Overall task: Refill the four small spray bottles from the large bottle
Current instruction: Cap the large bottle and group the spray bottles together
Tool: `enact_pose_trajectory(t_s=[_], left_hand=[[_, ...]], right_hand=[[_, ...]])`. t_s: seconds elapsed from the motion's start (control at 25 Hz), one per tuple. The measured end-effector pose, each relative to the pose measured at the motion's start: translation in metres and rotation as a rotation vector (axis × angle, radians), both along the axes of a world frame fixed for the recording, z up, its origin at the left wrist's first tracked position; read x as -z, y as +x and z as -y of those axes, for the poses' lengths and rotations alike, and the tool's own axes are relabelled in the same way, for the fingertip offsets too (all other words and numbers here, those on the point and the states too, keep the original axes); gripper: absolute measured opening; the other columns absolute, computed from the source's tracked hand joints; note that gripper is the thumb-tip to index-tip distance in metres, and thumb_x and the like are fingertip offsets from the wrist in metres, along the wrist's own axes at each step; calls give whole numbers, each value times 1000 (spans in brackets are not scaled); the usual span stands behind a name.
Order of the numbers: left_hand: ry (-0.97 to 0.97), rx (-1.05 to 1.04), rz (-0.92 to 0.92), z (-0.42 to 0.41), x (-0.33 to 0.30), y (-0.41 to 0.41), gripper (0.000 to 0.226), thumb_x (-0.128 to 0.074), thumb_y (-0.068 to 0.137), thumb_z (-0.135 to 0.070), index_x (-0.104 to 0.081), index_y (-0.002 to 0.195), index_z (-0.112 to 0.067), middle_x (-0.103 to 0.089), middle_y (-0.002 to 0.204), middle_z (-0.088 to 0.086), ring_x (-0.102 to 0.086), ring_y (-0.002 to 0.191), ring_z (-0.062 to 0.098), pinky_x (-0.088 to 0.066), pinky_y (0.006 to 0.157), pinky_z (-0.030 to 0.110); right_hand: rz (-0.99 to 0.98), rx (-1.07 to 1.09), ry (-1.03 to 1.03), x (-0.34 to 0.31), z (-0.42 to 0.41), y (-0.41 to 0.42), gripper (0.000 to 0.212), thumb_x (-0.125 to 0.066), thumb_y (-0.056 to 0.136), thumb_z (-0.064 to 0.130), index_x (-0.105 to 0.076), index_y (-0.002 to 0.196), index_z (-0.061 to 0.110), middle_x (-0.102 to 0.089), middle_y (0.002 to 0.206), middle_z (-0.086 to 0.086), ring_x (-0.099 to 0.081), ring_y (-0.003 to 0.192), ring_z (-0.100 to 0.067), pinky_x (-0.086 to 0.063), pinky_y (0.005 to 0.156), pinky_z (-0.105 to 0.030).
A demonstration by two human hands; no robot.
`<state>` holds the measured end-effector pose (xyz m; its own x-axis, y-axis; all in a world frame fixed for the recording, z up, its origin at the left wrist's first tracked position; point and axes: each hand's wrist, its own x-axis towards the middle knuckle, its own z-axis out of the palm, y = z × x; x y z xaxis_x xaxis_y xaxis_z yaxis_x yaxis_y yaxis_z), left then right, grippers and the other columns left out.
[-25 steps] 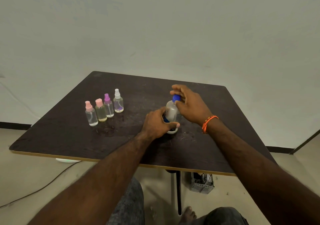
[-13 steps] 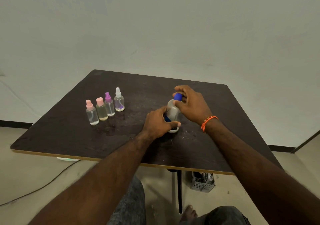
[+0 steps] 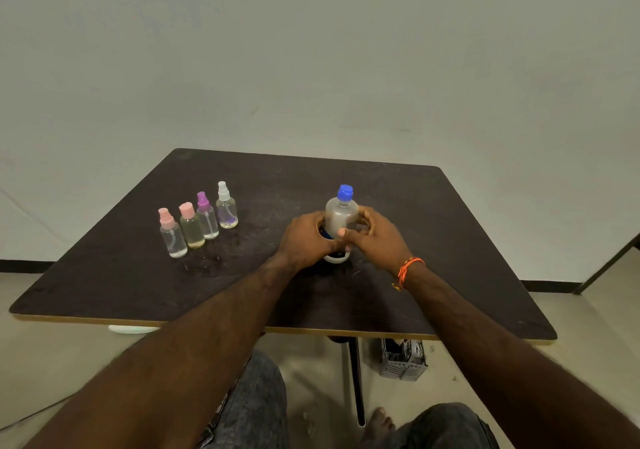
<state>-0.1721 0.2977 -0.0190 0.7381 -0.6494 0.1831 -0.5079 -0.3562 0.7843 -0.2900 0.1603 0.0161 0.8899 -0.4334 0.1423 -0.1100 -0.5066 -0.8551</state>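
Large bottle [image 3: 341, 216], upright, gripped between both hands [image 3: 343, 237]

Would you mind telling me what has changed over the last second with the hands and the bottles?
The right hand left the blue cap and came down to grip the body of the large bottle. The left hand still holds the bottle lower down. The bottle stays upright on the table, capped, and the four small spray bottles have not moved.
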Motion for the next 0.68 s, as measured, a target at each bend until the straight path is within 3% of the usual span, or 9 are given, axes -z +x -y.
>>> enact_pose_trajectory(t_s=[0.16,0.32,0.44,0.68], left_hand=[[-7,28,14,33,-3,-16,68,-87,64,-58,-69,123,-30,-76,106,-13,-71,94,5,-60,87,34],[50,64,87,79,-10,-34,65,-87,74,-53,-66,128,-25,-75,114,-9,-68,99,10,-50,87,28],[62,127,85,111,-13,-44,67,-88,75,-46,-61,131,-21,-74,117,-4,-69,102,16,-56,95,39],[80,161,92,132,-6,-49,72,-87,79,-44,-55,138,-20,-71,124,-2,-67,107,17,-54,99,39]], right_hand=[[27,28,-13,-3,26,-14,54,-77,85,24,-55,134,26,-65,119,12,-63,100,6,-47,71,-4],[11,88,-26,-2,67,-35,54,-76,86,24,-52,135,29,-65,123,10,-64,108,-5,-53,90,-22],[11,152,-8,4,93,-49,55,-73,88,26,-50,138,27,-63,128,6,-63,113,-11,-52,96,-33],[-29,161,15,11,110,-59,64,-70,91,35,-40,146,24,-57,137,4,-58,124,-18,-47,95,-27]])
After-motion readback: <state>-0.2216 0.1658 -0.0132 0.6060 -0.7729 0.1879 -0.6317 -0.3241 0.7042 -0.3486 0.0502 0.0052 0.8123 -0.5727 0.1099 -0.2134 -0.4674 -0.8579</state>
